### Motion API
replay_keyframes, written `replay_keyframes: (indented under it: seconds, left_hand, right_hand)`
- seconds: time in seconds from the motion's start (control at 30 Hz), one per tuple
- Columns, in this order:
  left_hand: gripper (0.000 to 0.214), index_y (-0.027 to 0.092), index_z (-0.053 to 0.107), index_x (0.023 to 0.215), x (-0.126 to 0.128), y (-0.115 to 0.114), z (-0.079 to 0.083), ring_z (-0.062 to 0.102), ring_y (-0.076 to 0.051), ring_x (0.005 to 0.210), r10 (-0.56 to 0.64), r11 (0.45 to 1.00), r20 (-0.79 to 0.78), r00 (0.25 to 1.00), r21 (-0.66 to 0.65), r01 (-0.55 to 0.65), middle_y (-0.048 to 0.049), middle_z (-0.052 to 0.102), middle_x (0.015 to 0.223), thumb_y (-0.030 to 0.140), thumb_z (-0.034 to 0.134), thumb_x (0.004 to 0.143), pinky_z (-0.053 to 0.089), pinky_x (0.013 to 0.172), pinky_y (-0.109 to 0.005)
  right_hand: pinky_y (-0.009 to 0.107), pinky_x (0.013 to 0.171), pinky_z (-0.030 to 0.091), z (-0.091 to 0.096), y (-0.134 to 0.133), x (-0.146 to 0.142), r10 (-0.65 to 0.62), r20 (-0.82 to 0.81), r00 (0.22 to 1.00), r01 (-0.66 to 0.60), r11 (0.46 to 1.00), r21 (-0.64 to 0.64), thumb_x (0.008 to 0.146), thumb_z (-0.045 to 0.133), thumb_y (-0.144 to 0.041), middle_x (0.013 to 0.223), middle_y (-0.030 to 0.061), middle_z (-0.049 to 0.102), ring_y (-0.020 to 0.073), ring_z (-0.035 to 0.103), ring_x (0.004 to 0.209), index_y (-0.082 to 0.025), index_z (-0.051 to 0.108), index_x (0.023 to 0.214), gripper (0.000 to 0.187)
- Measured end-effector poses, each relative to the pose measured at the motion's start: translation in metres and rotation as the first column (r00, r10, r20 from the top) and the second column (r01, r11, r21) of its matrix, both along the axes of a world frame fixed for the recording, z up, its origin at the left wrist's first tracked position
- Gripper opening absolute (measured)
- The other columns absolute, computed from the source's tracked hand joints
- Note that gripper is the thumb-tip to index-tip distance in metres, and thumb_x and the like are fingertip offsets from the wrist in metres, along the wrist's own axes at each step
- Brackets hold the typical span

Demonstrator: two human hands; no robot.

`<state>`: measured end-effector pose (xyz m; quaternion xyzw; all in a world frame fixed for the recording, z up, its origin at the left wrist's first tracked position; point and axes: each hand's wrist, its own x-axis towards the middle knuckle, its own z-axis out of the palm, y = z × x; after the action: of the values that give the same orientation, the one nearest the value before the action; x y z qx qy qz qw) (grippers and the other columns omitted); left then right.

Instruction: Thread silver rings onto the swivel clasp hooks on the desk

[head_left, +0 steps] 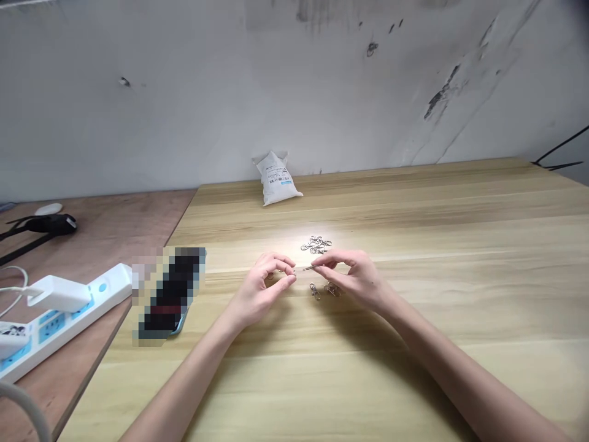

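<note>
My left hand [264,285] is closed in a pinch, with a tiny metal piece [295,272] at its fingertips, too small to name surely. Facing it across a narrow gap, my right hand [352,276] pinches a small metal clasp [307,268] that points left. Just beyond the hands lies a pile of silvery metal clasps [316,245]. Nearer to me, a clasp with a ring [315,291] rests on the wood, and more clasps [332,288] lie partly under my right hand. A small ring [270,275] shows through the curl of my left fingers.
A white plastic parcel [278,181] stands at the table's back by the wall. Left of my hands lies a phone [170,294], blurred out. On the lower brown surface are a white power strip [64,319], a charger [59,294] and a black strap [50,224].
</note>
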<state>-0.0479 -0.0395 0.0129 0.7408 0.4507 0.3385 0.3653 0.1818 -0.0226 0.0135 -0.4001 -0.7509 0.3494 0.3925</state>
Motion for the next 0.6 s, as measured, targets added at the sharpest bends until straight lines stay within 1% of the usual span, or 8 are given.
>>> replay_keyframes:
  seconds: [0.03, 0.1, 0.2, 0.3, 0.4, 0.6]
  left_hand:
    - [0.011, 0.021, 0.063, 0.086, 0.000, 0.000, 0.000, 0.058, -0.020, 0.107, 0.004, 1.000, -0.003, 1.000, -0.003, -0.004, -0.0060, 0.062, 0.111, 0.030, 0.058, 0.091, 0.042, 0.099, -0.039]
    - [0.011, 0.022, 0.063, 0.087, -0.001, 0.000, -0.001, 0.057, -0.021, 0.111, 0.014, 1.000, -0.008, 1.000, -0.015, -0.014, -0.0067, 0.061, 0.114, 0.030, 0.057, 0.092, 0.041, 0.101, -0.040]
    - [0.011, 0.022, 0.063, 0.088, -0.001, 0.001, 0.000, 0.055, -0.022, 0.114, 0.033, 0.999, -0.010, 0.999, -0.030, -0.034, -0.0072, 0.059, 0.118, 0.030, 0.056, 0.092, 0.041, 0.103, -0.042]
    - [0.011, 0.023, 0.063, 0.088, -0.001, 0.000, 0.000, 0.052, -0.022, 0.119, 0.044, 0.999, -0.002, 0.999, -0.012, -0.044, -0.0069, 0.058, 0.120, 0.030, 0.056, 0.092, 0.038, 0.107, -0.043]
    - [0.011, 0.022, 0.062, 0.089, 0.000, -0.001, 0.000, 0.051, -0.022, 0.121, 0.048, 0.999, -0.006, 0.999, 0.010, -0.048, -0.0075, 0.058, 0.121, 0.029, 0.055, 0.093, 0.037, 0.109, -0.044]
    - [0.009, 0.022, 0.062, 0.088, 0.004, -0.001, 0.000, 0.052, -0.022, 0.121, 0.061, 0.994, -0.043, 0.997, 0.094, -0.056, -0.0080, 0.060, 0.118, 0.025, 0.055, 0.092, 0.041, 0.106, -0.046]
  right_hand:
    - [0.034, 0.074, 0.053, -0.003, -0.001, -0.001, -0.032, -0.003, 0.999, 0.032, 0.998, 0.060, 0.087, 0.062, -0.026, 0.090, 0.0057, 0.073, 0.0195, 0.066, 0.083, -0.023, 0.075, 0.088, 0.013]
    - [0.042, 0.087, 0.051, -0.009, -0.003, -0.002, -0.090, 0.013, 0.996, 0.087, 0.982, 0.167, 0.088, 0.062, -0.024, 0.105, 0.0072, 0.071, 0.0228, 0.064, 0.100, -0.025, 0.075, 0.090, 0.013]
    - [0.048, 0.095, 0.047, -0.014, -0.008, -0.005, -0.141, 0.053, 0.989, 0.125, 0.964, 0.233, 0.089, 0.062, -0.022, 0.118, 0.0074, 0.067, 0.0254, 0.059, 0.112, -0.027, 0.074, 0.091, 0.014]
    - [0.052, 0.101, 0.042, -0.018, -0.013, -0.011, -0.126, 0.064, 0.990, 0.107, 0.963, 0.247, 0.089, 0.061, -0.021, 0.127, 0.0072, 0.063, 0.0266, 0.053, 0.121, -0.027, 0.074, 0.089, 0.014]
    - [0.053, 0.104, 0.040, -0.019, -0.018, -0.018, -0.123, 0.049, 0.991, 0.109, 0.967, 0.232, 0.088, 0.061, -0.021, 0.129, 0.0078, 0.061, 0.0274, 0.049, 0.126, -0.026, 0.072, 0.086, 0.012]
    - [0.052, 0.103, 0.040, -0.018, -0.024, -0.025, -0.167, -0.003, 0.986, 0.165, 0.976, 0.142, 0.087, 0.061, -0.020, 0.124, 0.0082, 0.063, 0.0269, 0.050, 0.124, -0.024, 0.070, 0.079, 0.012]
